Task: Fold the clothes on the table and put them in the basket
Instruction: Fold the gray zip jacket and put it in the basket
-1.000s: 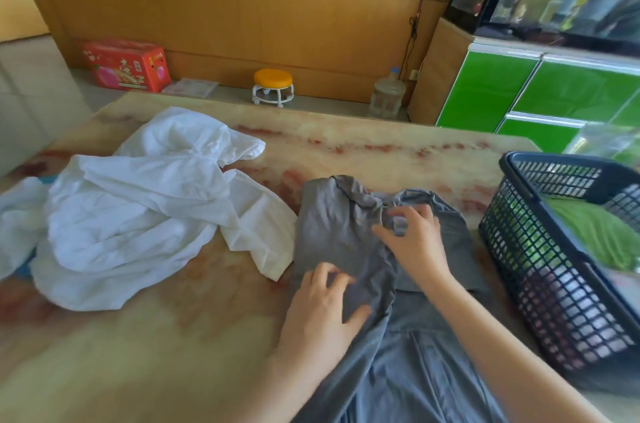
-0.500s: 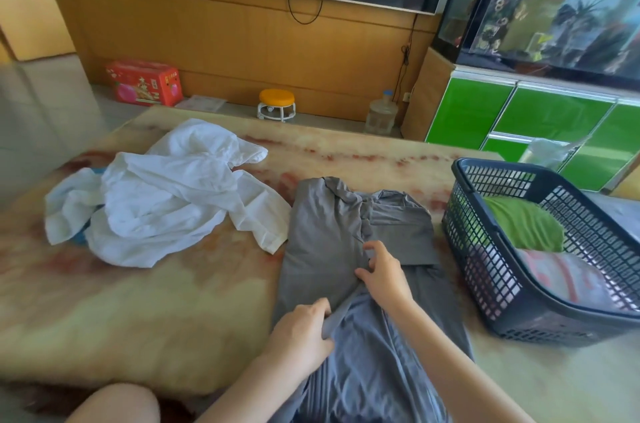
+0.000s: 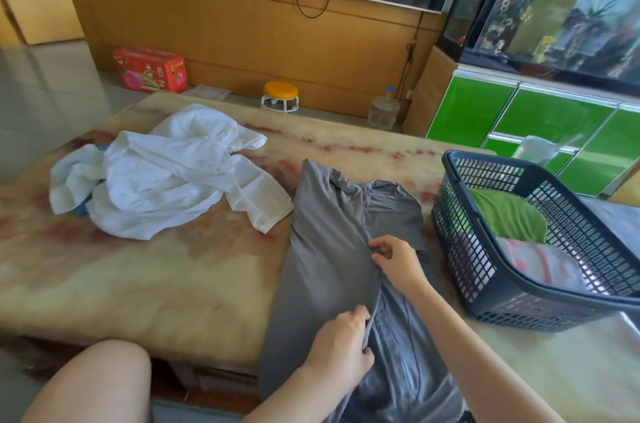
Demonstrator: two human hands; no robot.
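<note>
Folding of the grey garment (image 3: 325, 249) looked to be the step in hand: one long side lay turned over toward the middle, and both hands sat on that turned edge. The right hand (image 3: 396, 261) was farther up the edge, its fingers (image 3: 381, 244) curled together and pinching a small ridge of the cloth. The left hand (image 3: 341, 346) was nearer the body, its fingers (image 3: 358, 313) and thumb closed on the same edge where the fabric ran toward the near rim of the worktop (image 3: 173, 284). To do this well, the edge would want drawing taut between the two pinches, laying straight down the garment's length, then smoothing flat so no crease got trapped under the next fold. The part hanging over the near rim would probably need lifting up first. The garment lay between the heap of white clothes (image 3: 173, 173) and the dark mesh basket (image 3: 460, 242), just beside the basket, which already held a green garment (image 3: 505, 214).
</note>
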